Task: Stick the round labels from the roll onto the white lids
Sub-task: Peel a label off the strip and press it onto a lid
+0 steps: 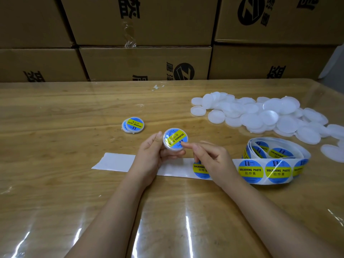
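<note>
My left hand grips a white lid by its rim, tilted up above the table. A blue and yellow round label covers the lid's top. My right hand has its index fingertip pressing on the label's lower right edge, the other fingers loosely curled. The label roll lies to the right. Its backing strip runs left under both hands, with round labels still on it. Two labelled lids lie stacked left of the held lid.
A heap of plain white lids spreads over the right back of the wooden table, which has a clear plastic cover. Stacked cardboard boxes form a wall along the far edge.
</note>
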